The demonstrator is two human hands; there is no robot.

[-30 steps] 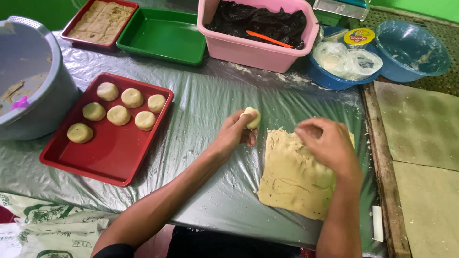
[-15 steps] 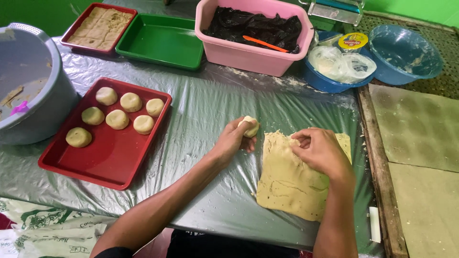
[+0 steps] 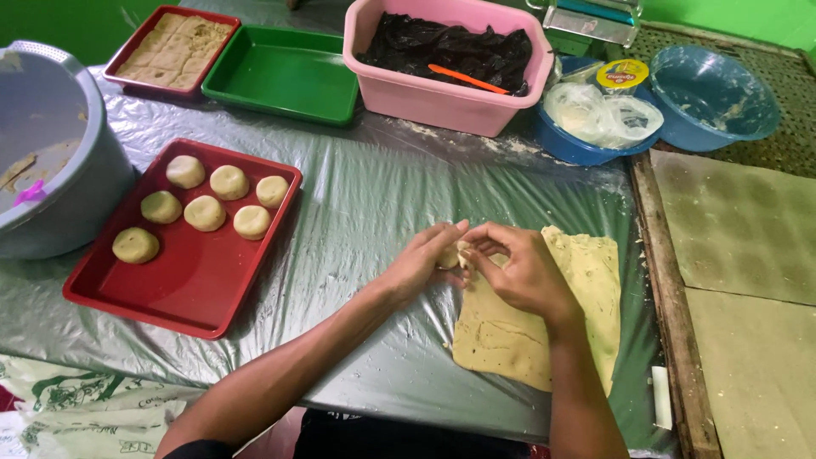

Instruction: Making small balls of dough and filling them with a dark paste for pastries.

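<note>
Done: six dough balls (image 3: 204,212) sit on the red tray (image 3: 183,280).
In hand: left hand (image 3: 422,263) and right hand (image 3: 518,274) both pinch one dough piece (image 3: 450,255), probably part-shaped, right of the tray.
Left: dough sheet (image 3: 544,323), beyond the tray's right side, mostly uncut.

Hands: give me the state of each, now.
Left hand: closed on the dough piece.
Right hand: fingertips pinching the same dough piece, over the dough sheet.

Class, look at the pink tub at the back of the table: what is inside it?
Inside the pink tub lies crumpled black plastic sheeting, with an orange utensil resting on top. Whatever lies beneath the plastic, and the tub's floor, is covered and cannot be seen.
</note>
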